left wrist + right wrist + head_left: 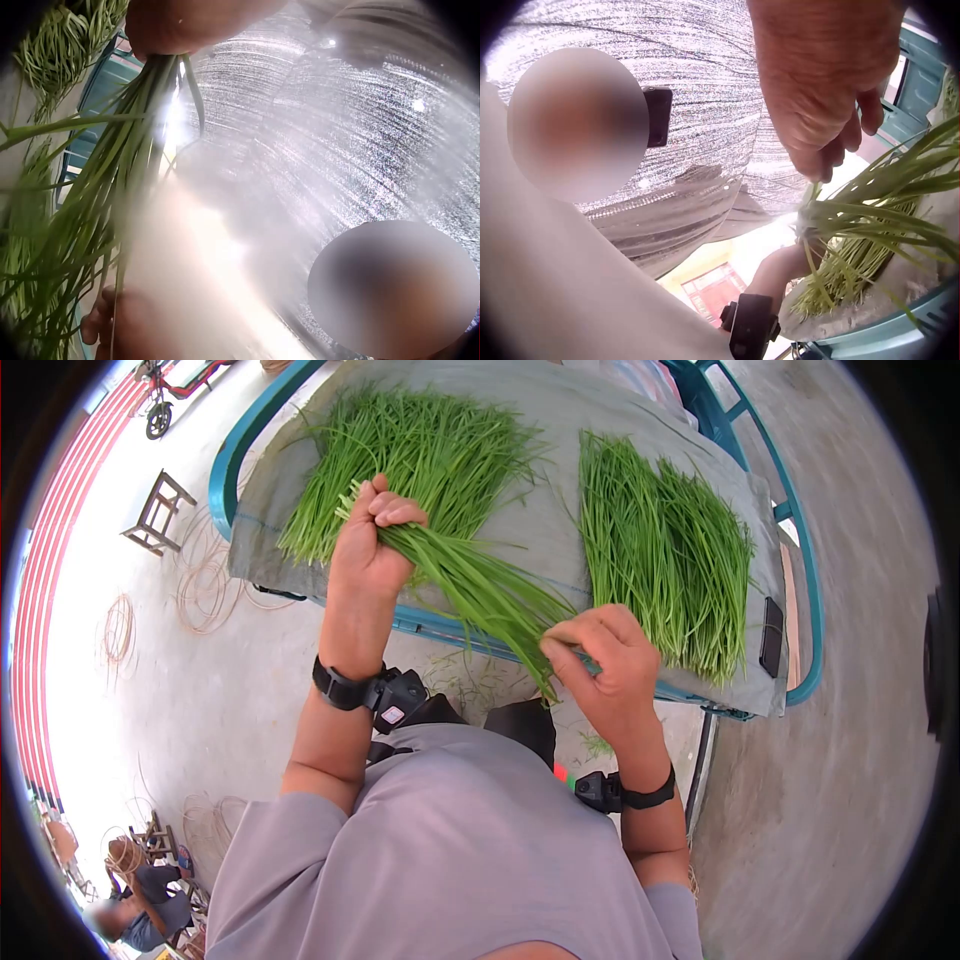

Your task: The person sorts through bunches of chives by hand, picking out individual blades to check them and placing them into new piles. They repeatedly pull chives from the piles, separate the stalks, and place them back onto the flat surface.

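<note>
My left hand [372, 545] grips a bunch of chives [480, 580] near its pale stem ends, fingers wrapped round it. The long green leaves slant down to the right, in front of the cart's edge. At their tips my right hand [612, 660] pinches a leaf between thumb and forefinger, as the right wrist view also shows at the fingertips [816, 172]. In the left wrist view the leaves hang below the left hand [195, 22]. Behind the hands lie a left pile of chives [420, 450] and a right pile of chives [660, 550].
A grey sheet [540, 510] covers the bed of a teal-railed cart [815, 600]. On its right edge lies a dark phone [771, 638]. To the left stand a wooden stool [158, 512] and a red scooter [185, 388]. A seated person [155, 900] is at the lower left.
</note>
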{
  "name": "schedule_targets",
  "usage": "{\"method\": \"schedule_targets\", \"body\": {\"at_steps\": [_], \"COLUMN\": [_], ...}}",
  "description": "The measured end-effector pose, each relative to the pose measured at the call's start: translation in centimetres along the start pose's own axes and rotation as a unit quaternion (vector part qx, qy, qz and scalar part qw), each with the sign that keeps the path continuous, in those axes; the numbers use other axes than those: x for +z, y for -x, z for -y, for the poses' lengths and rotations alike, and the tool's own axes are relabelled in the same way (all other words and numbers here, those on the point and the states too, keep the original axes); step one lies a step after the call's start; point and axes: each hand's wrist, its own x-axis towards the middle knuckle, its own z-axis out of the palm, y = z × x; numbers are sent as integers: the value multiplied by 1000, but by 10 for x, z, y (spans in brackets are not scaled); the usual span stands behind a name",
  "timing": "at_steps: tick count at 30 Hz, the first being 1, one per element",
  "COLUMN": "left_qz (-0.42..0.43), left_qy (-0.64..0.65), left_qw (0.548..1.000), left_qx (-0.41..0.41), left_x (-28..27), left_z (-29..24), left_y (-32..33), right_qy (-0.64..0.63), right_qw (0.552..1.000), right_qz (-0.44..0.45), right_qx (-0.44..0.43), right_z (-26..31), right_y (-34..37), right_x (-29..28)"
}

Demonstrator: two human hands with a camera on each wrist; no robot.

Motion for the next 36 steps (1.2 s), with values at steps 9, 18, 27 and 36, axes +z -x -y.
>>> {"method": "schedule_targets", "body": {"at_steps": [9,18,27,36], "left_qz": [12,24,33,-5], "left_qy": [13,11,-17,-119], "left_qw": [1000,999,994,990], "left_qx": [-2,-46,-102,-76], "left_x": [-5,3,25,30], "left_z": [-6,-16,14,48], "left_y": [-3,-16,-12,-31], "right_qy": [-95,-223,-194,-613], "right_qw": [985,953,981,683], "right_qz": [-111,-152,4,285], "right_qx": [93,137,10,277], "right_z": [-3,-62,-38,-5], "right_y": [9,74,-19,-45], "right_x": [-18,-74,-33,20]}}
